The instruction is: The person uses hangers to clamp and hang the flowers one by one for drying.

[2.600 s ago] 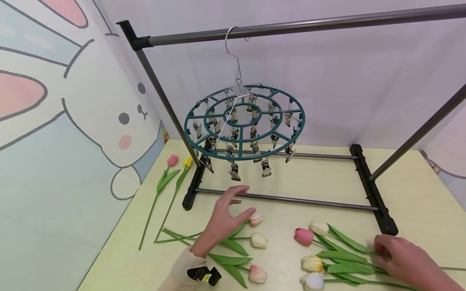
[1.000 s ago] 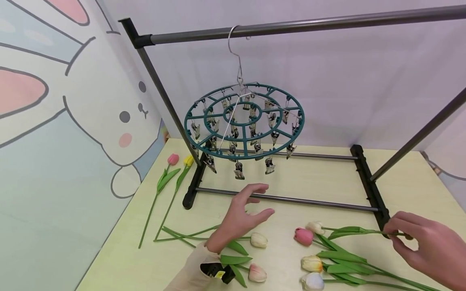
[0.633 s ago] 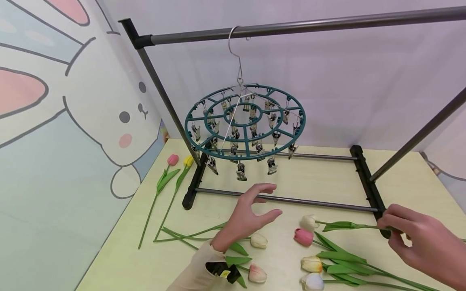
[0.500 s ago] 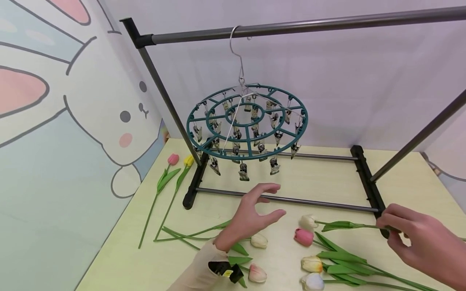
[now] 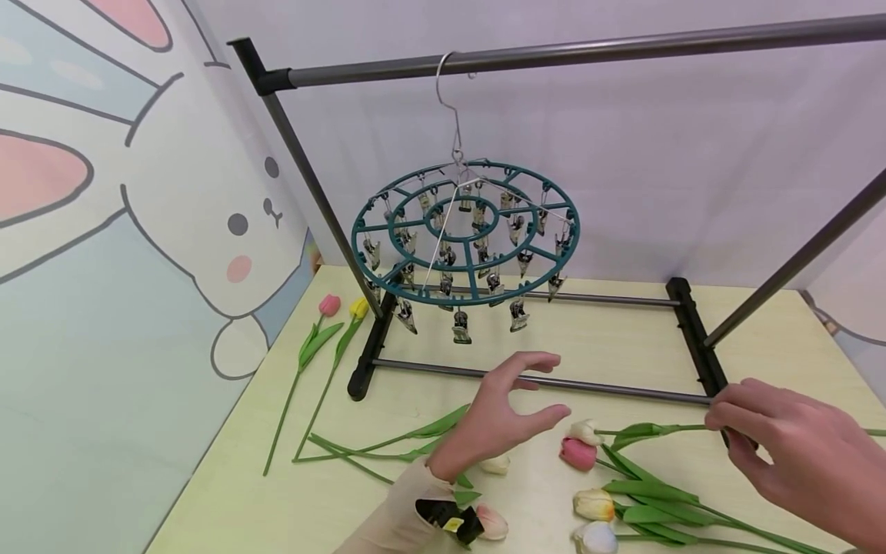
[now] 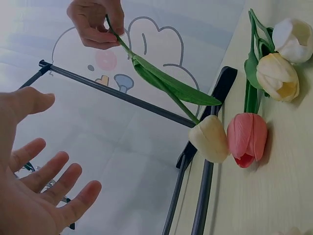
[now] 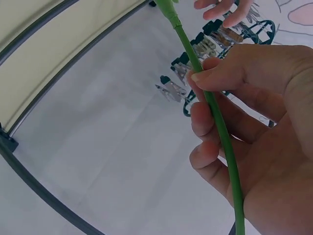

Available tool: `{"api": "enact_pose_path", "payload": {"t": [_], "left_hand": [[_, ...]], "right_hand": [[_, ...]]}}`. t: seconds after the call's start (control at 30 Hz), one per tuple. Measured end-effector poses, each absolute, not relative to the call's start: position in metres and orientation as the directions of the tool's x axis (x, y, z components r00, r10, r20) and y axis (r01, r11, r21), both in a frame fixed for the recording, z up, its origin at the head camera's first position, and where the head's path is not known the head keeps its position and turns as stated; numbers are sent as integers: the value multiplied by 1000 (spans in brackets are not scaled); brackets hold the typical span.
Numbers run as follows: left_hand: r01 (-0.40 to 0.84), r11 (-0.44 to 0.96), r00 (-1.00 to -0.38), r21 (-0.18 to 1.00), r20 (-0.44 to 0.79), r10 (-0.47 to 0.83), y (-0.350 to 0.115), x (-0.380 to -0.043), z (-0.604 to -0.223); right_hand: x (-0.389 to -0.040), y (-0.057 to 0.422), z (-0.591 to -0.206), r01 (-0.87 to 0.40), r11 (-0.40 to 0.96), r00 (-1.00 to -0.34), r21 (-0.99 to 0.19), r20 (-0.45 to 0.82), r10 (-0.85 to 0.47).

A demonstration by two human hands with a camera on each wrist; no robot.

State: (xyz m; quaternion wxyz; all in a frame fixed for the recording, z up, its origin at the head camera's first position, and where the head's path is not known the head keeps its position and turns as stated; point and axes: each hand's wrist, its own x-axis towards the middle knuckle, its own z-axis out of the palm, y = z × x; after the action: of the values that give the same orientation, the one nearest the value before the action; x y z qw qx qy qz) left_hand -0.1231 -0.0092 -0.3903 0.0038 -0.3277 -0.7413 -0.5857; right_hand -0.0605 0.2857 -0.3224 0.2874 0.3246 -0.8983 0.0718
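In the head view, the right hand point(image 5: 796, 454) is clamped on the stem of the white tulip point(image 5: 635, 434), which lies almost level, its bloom pointing left just behind the right pink tulip point(image 5: 578, 454). Whether that bloom touches the counter point(image 5: 554, 342) is hard to tell. Nearer the viewer lie the yellow-orange tulip point(image 5: 594, 505) and the pale tulip point(image 5: 597, 537), stems running right. The left hand point(image 5: 494, 419) holds nothing; its thumb and fingers are apart, facing right. Beneath and beside its wrist are the cream tulip point(image 5: 495, 464) and the blush tulip point(image 5: 493, 523), both partly covered; their end of the counter has crossed stems. A black device point(image 5: 450, 519) sits at the cuff of the sleeve point(image 5: 394, 514). Farther left, the left pink tulip point(image 5: 309, 346) and the yellow tulip point(image 5: 344, 343) lie side by side. The round green hanger point(image 5: 471, 268), with metal clips point(image 5: 461, 327), hangs from the top bar of the rack point(image 5: 588, 52). A rabbit is drawn on the wall point(image 5: 180, 208) at left.

In the left wrist view, the left hand's digits are spread. The white tulip slants down from the right hand's fingers, its bloom right beside the right pink bloom; contact cannot be made out.

In the right wrist view, the stem is pinched between thumb and forefinger and runs down along the palm; its bloom is out of frame. Clips and the left hand's fingertips show behind.
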Motion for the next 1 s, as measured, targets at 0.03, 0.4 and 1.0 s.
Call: {"api": "enact_pose_path", "payload": {"t": [0.03, 0.4, 1.0], "left_hand": [[498, 99, -780, 861, 395, 485, -7, -123, -390], [503, 52, -743, 863, 402, 535, 6, -113, -364], [464, -45, -694, 885, 395, 602, 32, -118, -372]], "right_hand": [[-61, 284, -321, -631, 774, -622, 55, 561, -547], [-66, 270, -309, -690, 722, -591, 51, 536, -603], [-74, 244, -289, -739, 655, -493, 157, 538, -684]]}}
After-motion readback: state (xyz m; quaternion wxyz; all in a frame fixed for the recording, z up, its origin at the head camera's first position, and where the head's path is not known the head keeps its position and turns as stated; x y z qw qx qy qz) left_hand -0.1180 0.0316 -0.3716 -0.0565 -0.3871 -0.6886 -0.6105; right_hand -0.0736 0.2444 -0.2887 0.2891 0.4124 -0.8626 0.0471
